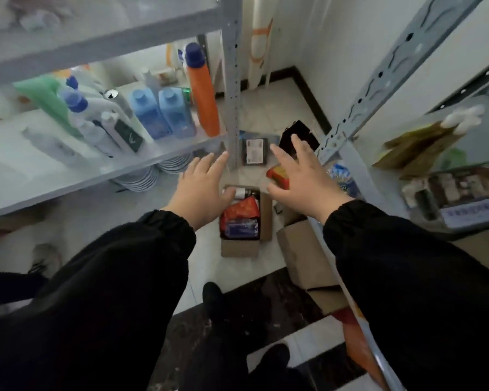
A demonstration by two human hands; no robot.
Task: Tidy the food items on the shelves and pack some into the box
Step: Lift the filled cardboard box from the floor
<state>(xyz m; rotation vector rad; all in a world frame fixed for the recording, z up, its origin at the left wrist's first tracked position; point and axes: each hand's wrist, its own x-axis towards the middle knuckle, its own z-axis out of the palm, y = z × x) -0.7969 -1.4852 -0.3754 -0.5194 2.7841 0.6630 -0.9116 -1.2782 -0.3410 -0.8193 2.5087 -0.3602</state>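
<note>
**Cardboard box (239, 248) on the floor, both hands spread above it**

Head view: brown cardboard forms the open box, which stands on the pale tiled floor (266, 108) between two metal shelf units. Inside it a red packet (242, 208) lies toward the far end and a blue packet (242, 230) lies nearer the person.

The left hand (202, 190) reaches out of a black sleeve, palm down, with its fingers straight and spread, and it holds nothing. Its thumb overlaps the box's far left corner. The right hand (302, 179) is just as flat and spread and grasps nothing. It lies over a red-and-yellow packet (278, 176), and I cannot tell whether it touches it.

Beyond the hands, a dark packet (255, 152) with a white label lies flat on the floor, just beside the foot of a grey post (233, 80). A black thing (298, 131) lies to its right, partly behind the right fingers. A blue-and-white packet (340, 176) sits to the right of the right hand.

The left shelf (68, 176) holds upright bottles. A tall orange bottle (203, 97) with a blue cap stands at the right end, with two blue bottles (147, 111) beside it and a green bottle (50, 100) further left. Stacked plates (141, 180) sit below that shelf. The right shelf carries a tray (463, 184) of packed food, which is blurred. A larger carton (302, 249) stands just right of the box, under the right forearm.
</note>
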